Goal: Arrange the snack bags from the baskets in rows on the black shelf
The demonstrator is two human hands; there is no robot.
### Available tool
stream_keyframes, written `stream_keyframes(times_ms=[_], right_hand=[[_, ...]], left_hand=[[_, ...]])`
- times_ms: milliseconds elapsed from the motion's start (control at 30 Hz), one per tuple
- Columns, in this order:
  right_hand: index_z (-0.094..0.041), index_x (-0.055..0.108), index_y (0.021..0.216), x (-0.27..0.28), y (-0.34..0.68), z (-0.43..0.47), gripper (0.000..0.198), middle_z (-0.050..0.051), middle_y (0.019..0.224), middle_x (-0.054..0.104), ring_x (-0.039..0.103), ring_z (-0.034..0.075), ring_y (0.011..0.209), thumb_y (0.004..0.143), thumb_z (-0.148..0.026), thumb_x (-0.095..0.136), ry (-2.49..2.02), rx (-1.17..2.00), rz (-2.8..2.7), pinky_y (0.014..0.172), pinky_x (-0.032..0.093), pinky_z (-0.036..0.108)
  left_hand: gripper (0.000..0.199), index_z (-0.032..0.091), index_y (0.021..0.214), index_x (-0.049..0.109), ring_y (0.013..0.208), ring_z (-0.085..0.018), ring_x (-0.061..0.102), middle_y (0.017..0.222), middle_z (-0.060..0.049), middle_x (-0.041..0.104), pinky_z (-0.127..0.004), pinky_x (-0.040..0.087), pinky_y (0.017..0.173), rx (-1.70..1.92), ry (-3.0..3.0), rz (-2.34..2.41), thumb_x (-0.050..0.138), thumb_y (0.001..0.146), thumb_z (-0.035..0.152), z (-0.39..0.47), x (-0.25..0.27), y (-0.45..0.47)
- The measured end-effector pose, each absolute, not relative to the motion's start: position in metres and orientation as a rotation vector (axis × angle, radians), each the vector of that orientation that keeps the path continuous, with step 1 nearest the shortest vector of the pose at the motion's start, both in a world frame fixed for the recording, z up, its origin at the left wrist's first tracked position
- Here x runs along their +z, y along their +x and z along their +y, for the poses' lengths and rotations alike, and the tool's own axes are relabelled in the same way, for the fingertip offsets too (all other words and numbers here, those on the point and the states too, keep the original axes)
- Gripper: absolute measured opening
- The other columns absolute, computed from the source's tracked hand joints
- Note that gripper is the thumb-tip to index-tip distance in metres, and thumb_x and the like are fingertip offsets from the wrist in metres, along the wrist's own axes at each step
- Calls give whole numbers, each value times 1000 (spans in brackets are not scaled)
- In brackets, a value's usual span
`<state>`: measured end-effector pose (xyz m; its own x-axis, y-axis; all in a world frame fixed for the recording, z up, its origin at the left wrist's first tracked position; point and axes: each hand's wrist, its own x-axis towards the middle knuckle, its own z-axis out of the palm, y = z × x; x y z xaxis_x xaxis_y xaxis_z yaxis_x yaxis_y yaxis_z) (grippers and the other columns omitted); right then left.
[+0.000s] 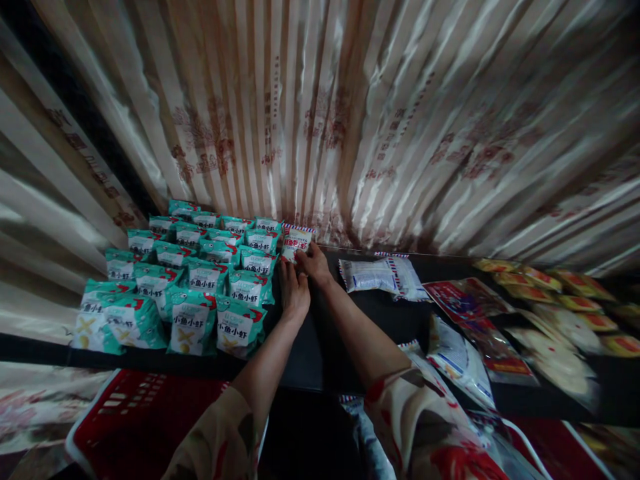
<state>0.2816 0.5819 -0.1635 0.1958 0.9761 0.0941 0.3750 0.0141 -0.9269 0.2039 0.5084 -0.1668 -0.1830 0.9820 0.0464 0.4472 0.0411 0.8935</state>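
Observation:
A small white snack bag (298, 241) with red lettering and a striped top seal stands at the back of the black shelf. My left hand (294, 288) is at its lower left, with the fingers bent against its base. On its right side, my right hand (316, 264) grips the edge between thumb and fingers. Just left of my hands, several teal-and-white snack bags (193, 321) stand upright in rows. To the right, two white snack bags (373, 275) with striped seals lie flat, partly overlapping.
Pleated printed curtain (320, 120) hangs behind the shelf (320, 347). Farther right lie red packets (470, 300), pale round packs (555, 353) and yellow packets (580, 303). A larger white bag (460, 360) lies near my right forearm. Below the front edge is a red basket (145, 413).

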Motion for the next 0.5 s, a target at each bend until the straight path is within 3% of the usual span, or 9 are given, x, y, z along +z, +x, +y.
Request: stream_keyframes(times_ms=[500], right_hand=[[-20,57,116,-166,285,586,52,5,87,71,66,23,78,67,-37,64,-1568,775,-1252,73,52,37]], left_hand=[[46,9,130,45,139,-23,20,149,-14,28,-40,19,115,1105,1377,1703,37,86,18,492,-153,206]])
